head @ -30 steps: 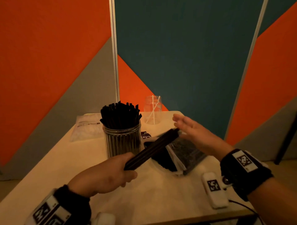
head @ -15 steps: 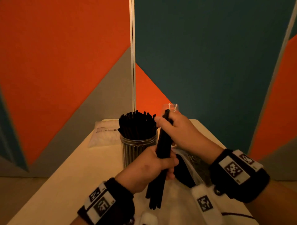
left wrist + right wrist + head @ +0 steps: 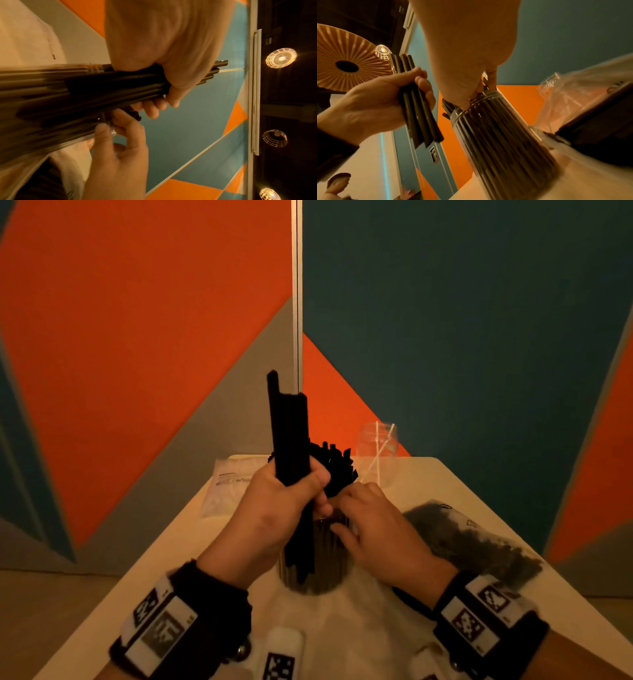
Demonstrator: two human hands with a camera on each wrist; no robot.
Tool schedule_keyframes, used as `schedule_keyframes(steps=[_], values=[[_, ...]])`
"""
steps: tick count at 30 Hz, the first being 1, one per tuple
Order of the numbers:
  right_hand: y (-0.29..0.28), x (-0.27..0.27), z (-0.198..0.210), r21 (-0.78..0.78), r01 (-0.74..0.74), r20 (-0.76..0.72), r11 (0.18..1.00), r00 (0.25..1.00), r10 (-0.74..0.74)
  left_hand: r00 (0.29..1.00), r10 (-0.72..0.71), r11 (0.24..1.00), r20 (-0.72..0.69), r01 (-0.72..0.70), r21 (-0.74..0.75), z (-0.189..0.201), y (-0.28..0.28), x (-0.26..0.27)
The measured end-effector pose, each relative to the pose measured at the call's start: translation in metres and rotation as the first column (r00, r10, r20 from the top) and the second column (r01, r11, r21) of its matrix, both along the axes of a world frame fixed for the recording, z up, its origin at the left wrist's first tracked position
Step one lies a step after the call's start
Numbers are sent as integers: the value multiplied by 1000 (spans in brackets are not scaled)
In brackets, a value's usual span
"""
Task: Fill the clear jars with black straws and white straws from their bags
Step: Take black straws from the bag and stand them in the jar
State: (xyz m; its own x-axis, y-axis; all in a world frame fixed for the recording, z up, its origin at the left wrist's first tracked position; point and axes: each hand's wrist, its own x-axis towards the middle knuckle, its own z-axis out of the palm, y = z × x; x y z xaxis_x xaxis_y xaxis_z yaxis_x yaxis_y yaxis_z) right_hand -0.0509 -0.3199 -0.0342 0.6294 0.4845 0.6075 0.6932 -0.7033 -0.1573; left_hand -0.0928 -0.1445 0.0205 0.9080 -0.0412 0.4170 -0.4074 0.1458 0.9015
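The bundle of black straws stands upright in the left hand, just in front of and above the near jar, which is already packed tight with black straws; held vertical like that, the bundle looks lined up to drop in lengthwise once a gap is made. The left hand's fingers are wrapped firmly round the lower half of the bundle, thumb across the front, wrist low and the loose ends poking out beneath the fist. The right hand is at the jar's mouth, fingers curled over the rim and in among the straw tops, apparently pressing them aside and steadying the glass; whether it actually pinches any straws I cannot tell. That jar sits mid-tabletop between the two wrists. Behind it, towards the far edge, the second jar holds only a couple of white straws, so that half of the job seems barely begun. The bag of black straws lies to the right, the bag of white straws flat at the far left.
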Motion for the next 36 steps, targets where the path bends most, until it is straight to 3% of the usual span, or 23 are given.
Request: schedule_keyframes(steps=[9, 11, 13, 14, 16, 18, 21, 22, 23, 24, 27, 29, 32, 36], values=[[8, 2, -4, 82, 39, -33, 996, 999, -36, 978, 147, 980, 150, -123, -159, 43, -5, 46], [7, 3, -5, 86, 39, -42, 996, 999, -35, 972, 179, 979, 153, -161, -121, 38, -7, 57], [7, 4, -5, 88, 41, -38, 995, 999, -37, 945, 265, 960, 189, -277, 39, 23, -8, 65], [7, 5, -5, 89, 41, -36, 995, 999, -38, 908, 337, 906, 247, -384, 176, 13, -7, 69], [7, 5, -6, 94, 40, -28, 995, 999, -38, 781, 429, 674, 454, -611, 415, -4, -3, 72], [6, 6, -6, 97, 38, -32, 995, 999, -35, 693, 376, 469, 615, -715, 518, -14, 0, 71], [5, 5, -6, 97, 29, -46, 995, 999, -25, 682, 347, 259, 644, -730, 633, -24, 4, 73], [5, 5, -6, 96, 26, -49, 995, 999, -22, 681, 356, 222, 640, -727, 649, -26, 6, 74], [5, 5, -6, 95, 23, -49, 995, 999, -18, 686, 369, 227, 627, -721, 655, -26, 7, 74], [5, 5, -6, 97, 21, -50, 995, 999, -16, 704, 386, 284, 596, -705, 649, -24, 7, 74], [4, 5, -7, 106, 30, -58, 994, 998, -24, 779, 393, 612, 489, -618, 493, -9, 8, 73], [5, 5, -8, 105, 40, -55, 994, 998, -34, 746, 379, 682, 548, -625, 379, 8, 6, 72], [4, 6, -9, 105, 38, -51, 994, 998, -32, 648, 321, 602, 691, -702, 379, 28, 2, 74], [3, 2, -7, 105, 18, -44, 994, 999, -14, 762, 130, 345, 634, -634, 692, 15, -5, 71]])
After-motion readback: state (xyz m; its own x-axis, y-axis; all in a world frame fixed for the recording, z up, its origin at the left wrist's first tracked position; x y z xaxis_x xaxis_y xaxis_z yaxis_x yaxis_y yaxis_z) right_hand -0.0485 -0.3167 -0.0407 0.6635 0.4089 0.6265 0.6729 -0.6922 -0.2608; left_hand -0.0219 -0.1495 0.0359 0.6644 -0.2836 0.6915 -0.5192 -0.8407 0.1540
